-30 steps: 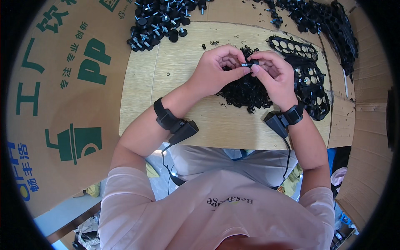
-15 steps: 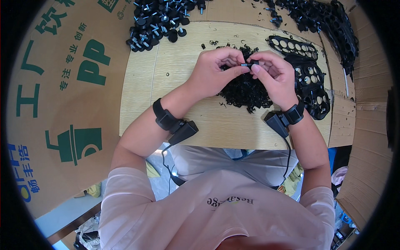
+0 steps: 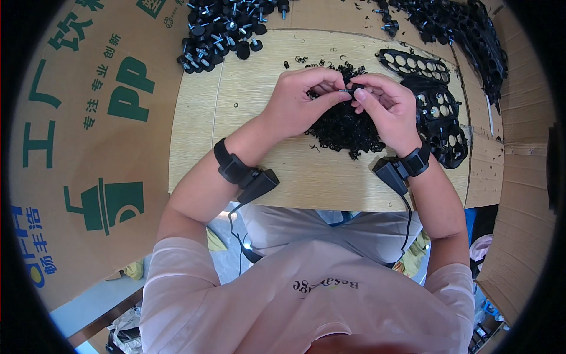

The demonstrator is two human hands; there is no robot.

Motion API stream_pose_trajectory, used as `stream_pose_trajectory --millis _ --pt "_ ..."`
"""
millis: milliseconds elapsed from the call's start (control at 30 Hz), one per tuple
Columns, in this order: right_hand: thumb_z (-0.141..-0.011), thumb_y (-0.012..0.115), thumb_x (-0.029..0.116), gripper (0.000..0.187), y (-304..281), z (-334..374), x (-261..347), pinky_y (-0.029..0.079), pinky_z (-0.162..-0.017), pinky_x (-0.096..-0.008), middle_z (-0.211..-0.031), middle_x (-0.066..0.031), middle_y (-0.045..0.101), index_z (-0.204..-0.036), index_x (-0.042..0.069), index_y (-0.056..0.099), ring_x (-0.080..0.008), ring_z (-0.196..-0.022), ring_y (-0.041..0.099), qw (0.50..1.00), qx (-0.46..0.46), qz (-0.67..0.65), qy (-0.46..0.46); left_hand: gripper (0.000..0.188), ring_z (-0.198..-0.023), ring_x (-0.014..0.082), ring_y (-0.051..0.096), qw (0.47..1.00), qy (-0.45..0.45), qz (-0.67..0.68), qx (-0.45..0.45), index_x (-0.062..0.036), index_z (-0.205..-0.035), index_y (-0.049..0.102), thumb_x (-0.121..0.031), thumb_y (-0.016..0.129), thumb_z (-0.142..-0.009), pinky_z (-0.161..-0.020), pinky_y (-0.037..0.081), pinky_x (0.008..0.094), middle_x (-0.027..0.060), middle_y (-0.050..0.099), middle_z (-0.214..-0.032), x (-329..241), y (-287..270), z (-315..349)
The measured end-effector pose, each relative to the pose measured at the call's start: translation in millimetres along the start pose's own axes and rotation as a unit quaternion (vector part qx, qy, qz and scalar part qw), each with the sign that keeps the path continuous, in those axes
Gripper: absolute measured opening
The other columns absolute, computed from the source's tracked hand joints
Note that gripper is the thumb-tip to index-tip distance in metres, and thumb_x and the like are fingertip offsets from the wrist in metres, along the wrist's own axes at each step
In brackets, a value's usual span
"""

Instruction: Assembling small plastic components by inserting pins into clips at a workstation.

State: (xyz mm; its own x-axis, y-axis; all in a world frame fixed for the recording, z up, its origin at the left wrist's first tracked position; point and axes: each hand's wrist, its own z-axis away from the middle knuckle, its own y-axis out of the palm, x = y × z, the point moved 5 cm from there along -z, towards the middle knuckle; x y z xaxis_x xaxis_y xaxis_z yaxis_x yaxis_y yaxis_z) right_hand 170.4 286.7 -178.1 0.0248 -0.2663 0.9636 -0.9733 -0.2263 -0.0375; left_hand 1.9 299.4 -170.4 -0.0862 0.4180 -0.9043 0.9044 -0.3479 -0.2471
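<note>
Your left hand point(image 3: 303, 100) and right hand point(image 3: 383, 106) meet over the wooden board point(image 3: 259, 88), both pinching one small black part point(image 3: 352, 92) between fingertips. The part sits right between the two grips, its long axis running roughly left to right, with a pale pin end toward your left fingers; neither hand is nearer. Just beneath lies one heap of black trimmings point(image 3: 345, 127). To your right sit two perforated black sheets point(image 3: 439, 112), overlapping. Far ahead to the left lies one pile of finished knobs point(image 3: 221, 29), too many to count.
</note>
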Motion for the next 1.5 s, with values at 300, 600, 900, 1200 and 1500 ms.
stream_pose_trajectory --millis 300,600,900,1200,1500 --pt "-0.09 0.066 0.007 0.019 3.3 -0.8 -2.6 0.053 -0.063 -0.0213 -0.088 -0.0063 0.069 -0.106 -0.003 0.066 -0.0074 -0.073 0.063 1.0 -0.008 0.002 0.021 0.012 -0.071 0.0083 0.061 0.997 0.035 -0.065 -0.003 0.003 -0.093 0.066 0.0 0.07 -0.082 -0.066 0.05 0.0226 0.0056 0.067 -0.084 -1.4 -1.9 -0.5" --pt "-0.089 0.066 0.007 0.019 2.1 -1.0 -3.8 0.053 -0.062 -0.021 -0.084 -0.0069 0.069 -0.106 -0.003 0.066 -0.0077 -0.07 0.063 1.0 -0.015 0.007 0.025 0.01 -0.067 0.0101 0.06 0.998 0.039 -0.036 -0.018 -0.0002 -0.092 0.065 -0.003 0.069 -0.083 -0.06 0.049 0.022 0.0049 0.065 -0.079 0.7 -1.6 -2.1" --pt "-0.091 0.065 0.012 0.024 2.3 -2.1 -11.8 0.053 -0.065 -0.0228 -0.088 -0.0085 0.069 -0.108 -0.005 0.065 -0.0104 -0.072 0.064 0.996 -0.015 -0.031 0.078 0.009 -0.09 0.0146 0.061 0.987 0.134 -0.09 -0.02 -0.0013 -0.092 0.064 -0.001 0.067 -0.083 -0.069 0.05 0.0247 0.0091 0.064 -0.108 -6.3 -3.4 -6.1" --pt "-0.091 0.065 0.011 0.022 5.2 -3.5 -12.8 0.054 -0.065 -0.0241 -0.087 -0.0091 0.069 -0.107 -0.005 0.065 -0.0123 -0.072 0.065 0.994 -0.019 -0.047 0.093 0.01 -0.093 0.0241 0.062 0.957 0.222 -0.186 -0.011 -0.0015 -0.085 0.061 0.0 0.07 -0.079 -0.08 0.049 0.0332 0.0094 0.066 -0.101 -8.6 -3.5 -7.8" --pt "-0.091 0.065 0.01 0.021 3.9 -1.8 -12.9 0.054 -0.064 -0.0241 -0.085 -0.0089 0.068 -0.105 -0.005 0.065 -0.012 -0.069 0.064 0.99 -0.019 -0.073 0.117 0.014 -0.095 0.0276 0.062 0.94 0.268 -0.211 -0.01 -0.0024 -0.088 0.064 -0.002 0.071 -0.076 -0.083 0.049 0.0363 0.0083 0.066 -0.097 -17.9 -2.1 -4.9"
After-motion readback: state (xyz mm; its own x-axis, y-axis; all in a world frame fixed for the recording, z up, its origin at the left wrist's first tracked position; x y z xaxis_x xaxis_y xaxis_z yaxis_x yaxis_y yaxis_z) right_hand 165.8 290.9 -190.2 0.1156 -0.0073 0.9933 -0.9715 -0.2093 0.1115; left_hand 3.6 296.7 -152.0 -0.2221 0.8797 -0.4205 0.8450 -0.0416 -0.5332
